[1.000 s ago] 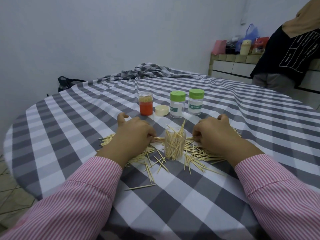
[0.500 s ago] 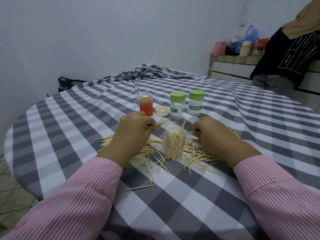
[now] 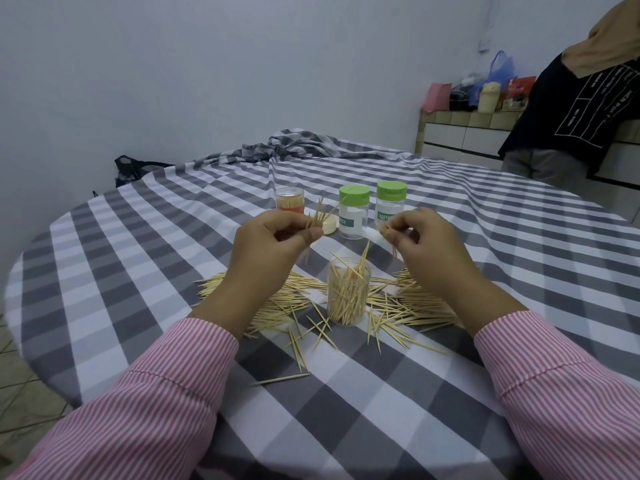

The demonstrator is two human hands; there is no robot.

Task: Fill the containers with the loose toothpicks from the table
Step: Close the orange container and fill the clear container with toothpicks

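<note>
Your left hand point(image 3: 273, 237) pinches a small bunch of toothpicks point(image 3: 317, 216), raised above the checked table point(image 3: 346, 410). Your right hand point(image 3: 420, 237) pinches a few more beside it. Between and below them stands an open clear container point(image 3: 348, 296), partly filled, with loose toothpicks point(image 3: 405, 306) scattered around its base.

An open jar point(image 3: 348, 296) stands on the surface point(image 3: 381, 410) amid loose toothpicks point(image 3: 405, 310), between both hands. Behind it, left to right: a jar point(image 3: 290, 200), a lid point(image 3: 329, 224), 2 capped jars point(image 3: 372, 211).
</note>
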